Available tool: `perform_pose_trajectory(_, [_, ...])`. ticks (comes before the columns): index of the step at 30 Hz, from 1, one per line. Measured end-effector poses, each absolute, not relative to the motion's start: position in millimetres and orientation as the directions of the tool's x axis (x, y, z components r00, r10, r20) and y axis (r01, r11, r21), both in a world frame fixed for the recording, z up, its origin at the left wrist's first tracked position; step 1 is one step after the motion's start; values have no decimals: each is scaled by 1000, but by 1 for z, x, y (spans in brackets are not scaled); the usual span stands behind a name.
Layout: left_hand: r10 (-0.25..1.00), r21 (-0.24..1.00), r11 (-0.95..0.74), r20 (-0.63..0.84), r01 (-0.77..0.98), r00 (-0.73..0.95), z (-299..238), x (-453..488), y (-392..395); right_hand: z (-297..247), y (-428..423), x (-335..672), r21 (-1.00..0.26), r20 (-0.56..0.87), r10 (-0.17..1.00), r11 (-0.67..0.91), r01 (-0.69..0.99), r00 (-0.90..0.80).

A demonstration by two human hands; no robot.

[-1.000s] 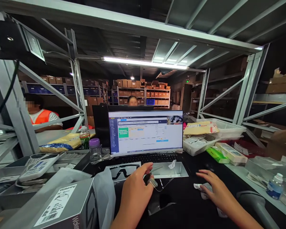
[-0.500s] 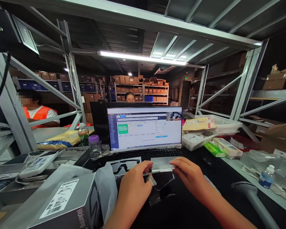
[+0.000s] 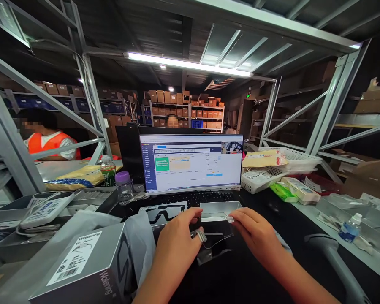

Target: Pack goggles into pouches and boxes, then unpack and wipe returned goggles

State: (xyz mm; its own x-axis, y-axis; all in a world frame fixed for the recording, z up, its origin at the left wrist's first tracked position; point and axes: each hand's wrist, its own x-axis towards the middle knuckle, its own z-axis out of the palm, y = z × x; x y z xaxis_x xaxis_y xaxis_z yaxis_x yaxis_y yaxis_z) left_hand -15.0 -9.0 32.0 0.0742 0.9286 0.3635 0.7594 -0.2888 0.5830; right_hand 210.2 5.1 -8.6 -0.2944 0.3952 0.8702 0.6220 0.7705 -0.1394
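Observation:
My left hand [image 3: 181,234] is closed in a pinch on a thin, grey, glasses-like piece [image 3: 200,235], with a straight bar and a curved, see-through edge to its right. My right hand [image 3: 256,230] pinches a small clear piece [image 3: 230,219] at its fingertips. Just beyond the fingers stands an open silver box [image 3: 220,207]. Left of it is a box with a dark eyewear picture [image 3: 164,213], partly behind my left hand. Some clear film [image 3: 209,255] shows on the black mat below.
A large grey box [image 3: 82,257] with a white label stands at the left, white wrapping [image 3: 141,240] beside it. Ahead are a monitor [image 3: 191,162], a keyboard [image 3: 209,196] and a purple-capped bottle [image 3: 124,188]. A grey scanner [image 3: 332,257] lies right. Two people are beyond.
My view has tilted slightly downward. The clear piece between my hands has come lower and tilted, so more of the silver box's inside shows. Both hands keep their pinches.

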Motion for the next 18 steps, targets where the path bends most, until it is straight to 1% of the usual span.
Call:
perform_pose_trajectory(7, [940, 584, -266, 333, 767, 73, 30, -12, -10, -10, 0, 214, -123, 877, 386, 756, 643, -286])
perform_pose_trajectory(10, [918, 576, -330, 379, 748, 113, 24, -16, -7, -10, 6, 227, -124, 903, 362, 735, 666, -231])
perform_pose_trajectory(12, [899, 570, -363, 424, 737, 115, 19, -20, -3, -12, 12, 240, -170, 924, 359, 695, 699, -133])
perform_pose_trajectory(14, [897, 581, -337, 437, 741, 66, 16, -21, 3, -17, 17, 253, -253, 920, 390, 646, 720, -27])
perform_pose_trajectory(16, [918, 619, -310, 392, 721, 58, 12, -18, 9, -26, 22, 264, -345, 894, 445, 613, 711, 50])
perform_pose_trajectory(18, [933, 671, -341, 325, 658, 153, 10, -10, 13, -38, 27, 269, -419, 863, 496, 598, 683, 94])
